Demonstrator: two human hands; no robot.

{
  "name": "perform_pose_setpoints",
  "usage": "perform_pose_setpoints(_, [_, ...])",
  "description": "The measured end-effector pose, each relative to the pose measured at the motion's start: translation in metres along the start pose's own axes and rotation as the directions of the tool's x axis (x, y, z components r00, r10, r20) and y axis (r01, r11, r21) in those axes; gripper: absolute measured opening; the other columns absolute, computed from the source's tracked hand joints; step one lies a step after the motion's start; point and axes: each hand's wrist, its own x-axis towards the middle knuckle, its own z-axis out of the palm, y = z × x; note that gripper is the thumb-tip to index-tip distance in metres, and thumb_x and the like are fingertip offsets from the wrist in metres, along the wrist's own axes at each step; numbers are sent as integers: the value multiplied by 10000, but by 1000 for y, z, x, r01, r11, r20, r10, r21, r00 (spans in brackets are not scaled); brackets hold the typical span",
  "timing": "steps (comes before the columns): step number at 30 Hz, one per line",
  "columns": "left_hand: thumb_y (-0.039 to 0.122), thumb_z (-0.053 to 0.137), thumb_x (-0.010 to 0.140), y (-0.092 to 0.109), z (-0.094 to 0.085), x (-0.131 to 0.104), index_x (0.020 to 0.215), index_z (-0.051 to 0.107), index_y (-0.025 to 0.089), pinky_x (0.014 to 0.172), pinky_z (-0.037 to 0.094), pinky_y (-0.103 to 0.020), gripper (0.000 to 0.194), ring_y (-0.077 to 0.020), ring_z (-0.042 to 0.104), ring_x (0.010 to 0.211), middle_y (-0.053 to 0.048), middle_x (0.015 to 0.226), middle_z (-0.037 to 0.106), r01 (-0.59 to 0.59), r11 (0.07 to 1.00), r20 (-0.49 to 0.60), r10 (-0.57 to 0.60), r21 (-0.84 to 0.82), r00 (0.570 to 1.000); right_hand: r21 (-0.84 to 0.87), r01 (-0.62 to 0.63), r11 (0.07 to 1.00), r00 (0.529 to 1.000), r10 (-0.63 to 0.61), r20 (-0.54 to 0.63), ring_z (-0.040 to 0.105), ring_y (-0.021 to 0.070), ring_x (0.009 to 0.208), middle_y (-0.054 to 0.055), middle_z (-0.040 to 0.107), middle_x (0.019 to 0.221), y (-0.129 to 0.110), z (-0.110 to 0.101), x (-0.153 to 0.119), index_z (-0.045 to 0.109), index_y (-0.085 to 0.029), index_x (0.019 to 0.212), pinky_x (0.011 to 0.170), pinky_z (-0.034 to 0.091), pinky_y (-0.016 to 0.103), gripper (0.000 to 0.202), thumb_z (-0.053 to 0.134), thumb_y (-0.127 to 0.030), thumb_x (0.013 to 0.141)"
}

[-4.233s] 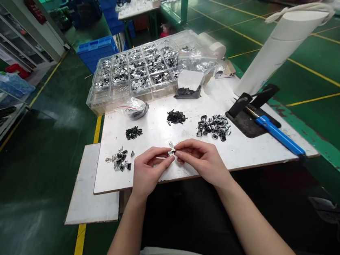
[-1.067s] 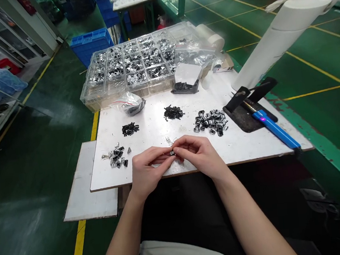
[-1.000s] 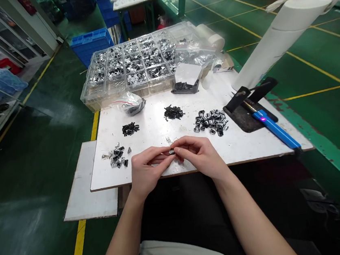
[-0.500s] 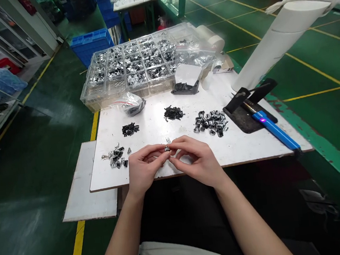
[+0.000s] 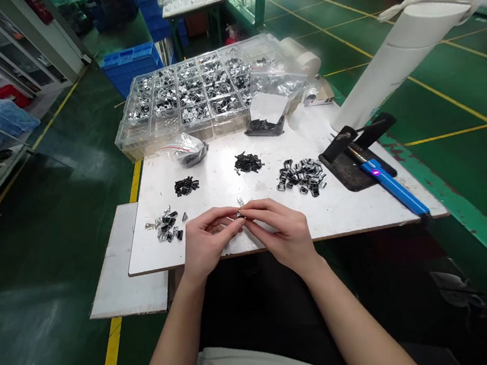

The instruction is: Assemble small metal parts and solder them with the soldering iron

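A tiny black and silvery part (image 5: 239, 214) is pinched between the fingertips of both hands, just above the front of the white tabletop (image 5: 218, 194). My left hand (image 5: 208, 236) grips it from the left with thumb and forefinger. From the right, my right hand (image 5: 282, 231) closes its fingertips on the same part, which they partly cover. Just beyond the fingers lie some tiny shiny bits (image 5: 240, 201). Left of my left hand is a loose heap of silver and black pieces (image 5: 169, 223). Farther right lies a bigger pile of similar pieces (image 5: 302, 176).
Two piles of small black parts (image 5: 186, 185) lie mid-table. A clear compartment box (image 5: 152, 128) full of parts stands behind, with plastic bags (image 5: 189, 150) before it. At right, a blue soldering iron (image 5: 396, 188) rests in its stand (image 5: 348, 170) beside a white tube (image 5: 405, 58).
My right thumb has moved up and in, closing the gap to its fingertips at the small part. My left hand stays almost where it was.
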Motion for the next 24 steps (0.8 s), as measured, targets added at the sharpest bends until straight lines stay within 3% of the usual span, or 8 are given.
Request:
perform_pose_setpoints(6, [229,812,787,2,0,-3,973,799,169,569,566,-235,196,-172,703,744,-79,911,764,-91,996,47,90,23,995,-20,63,998,995,-64,-72,718,207,951,84,738,1061,0,2,-4,747,-270,1135,792,632,348,329,644,-77,890])
perform_pose_setpoints(11, [200,763,830,3,-1,-2,945,798,167,567,564,-229,125,-164,700,743,-73,893,734,-106,994,72,105,12,992,16,59,998,994,-58,-93,724,207,933,83,747,1045,0,1,-4,759,-259,1119,780,631,349,346,652,-42,872])
perform_pose_setpoints(16, [201,776,826,1,1,-2,926,797,178,591,567,-208,104,-170,704,837,-70,941,726,-170,985,41,169,22,985,45,16,999,996,-12,-93,730,203,909,65,759,1014,-2,0,-2,773,-264,1061,769,635,346,290,658,-72,877])
perform_pose_setpoints(20, [197,759,845,-1,5,-5,969,796,184,735,632,-266,131,-195,742,886,-74,982,779,-206,976,-10,207,67,978,53,-28,998,995,33,-91,738,209,898,59,768,1002,-4,-1,-1,783,-266,1019,780,637,354,247,669,-97,878])
perform_pose_setpoints(24, [183,755,847,-4,8,-9,1025,785,191,762,655,-280,181,-190,771,845,-61,980,806,-286,946,-75,300,155,951,58,1,998,996,4,-93,738,209,899,55,768,1014,-3,-1,-1,778,-273,1044,769,634,350,287,676,-74,863])
